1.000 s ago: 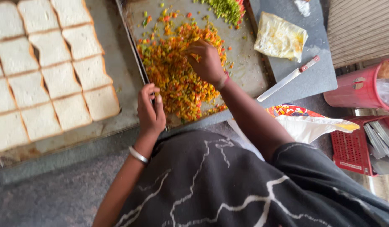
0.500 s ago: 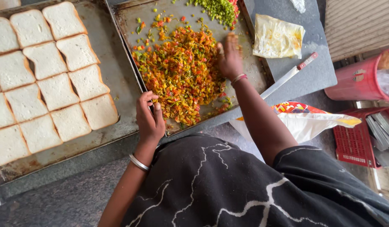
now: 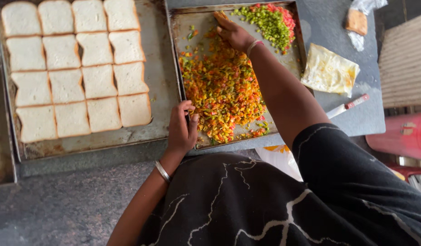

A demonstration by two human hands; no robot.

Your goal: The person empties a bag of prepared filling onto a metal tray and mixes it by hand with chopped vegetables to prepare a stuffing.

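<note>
A grey stone counter (image 3: 74, 200) fills the frame, seen from above. In the upper left lies a large worn metal tray (image 3: 158, 82) carrying white bread slices (image 3: 76, 68) laid flat in neat rows, edges touching. Just beside it, at upper centre, sits a second metal tray (image 3: 178, 68) spread with chopped vegetables (image 3: 222, 89), a mixed orange, yellow, green and red heap that covers most of its floor. At that tray's upper right corner a separate pile of green bits (image 3: 265, 23) lies with some red pieces at its edge.

The person's black patterned garment (image 3: 247, 200) takes up the lower middle and lower right. The right hand (image 3: 233, 32) reaches to the top of the vegetable tray, palm down, fingers spread loosely on the mix at the heap's far end, holding nothing visible. The left hand (image 3: 182, 130) grips the near left rim of the same tray, fingers curled over the edge.

To the right lie a crumpled yellowish wrapper (image 3: 329, 70) and a knife (image 3: 347, 107) with a red handle.
</note>
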